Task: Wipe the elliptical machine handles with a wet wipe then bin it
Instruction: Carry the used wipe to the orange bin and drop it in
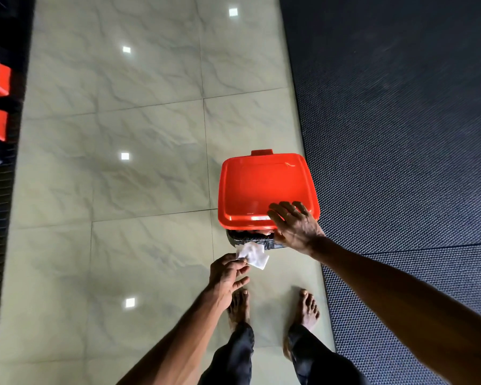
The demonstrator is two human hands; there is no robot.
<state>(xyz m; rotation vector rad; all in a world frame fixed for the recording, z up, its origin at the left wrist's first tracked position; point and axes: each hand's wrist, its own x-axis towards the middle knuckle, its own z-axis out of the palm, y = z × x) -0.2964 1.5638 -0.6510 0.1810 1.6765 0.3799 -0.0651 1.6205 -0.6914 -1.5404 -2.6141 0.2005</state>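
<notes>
Glossy pale tile floor (139, 176) with marble-ish veining and thin grout lines, filling most of the view. Dotted with small square light reflections (125, 156) down the left-middle, so pretty shiny stuff.

Far left edge: some dark machine (0, 190), ribbed lower down, with two glowing red panels (2, 79) higher up. Too cropped to say more about it.

Moving right, down low: left hand (225, 276) reaching in from the bottom, pinching the white wet wipe (253, 255) between thumb and fingertips, other fingers loosely bent. Wipe crumpled-flat and held right at the near rim of the bin (235, 238), just outside the gap under the lid. Hard to tell if touching the rim or not.

Bin itself standing on the tiles, red lid (261, 187) tipped up a bit at the near edge, black liner (250, 239) peeking out underneath.

Right hand (295, 226) holding the lid's near right corner, fingers spread flat on top, thumb tucked under the edge.

Below that, bare feet (238, 307) on the tile, dark trousers (233, 357) above them.

Whole right side: dark mat (400, 134) with a fine dimpled texture, edge running just beside the bin.
</notes>
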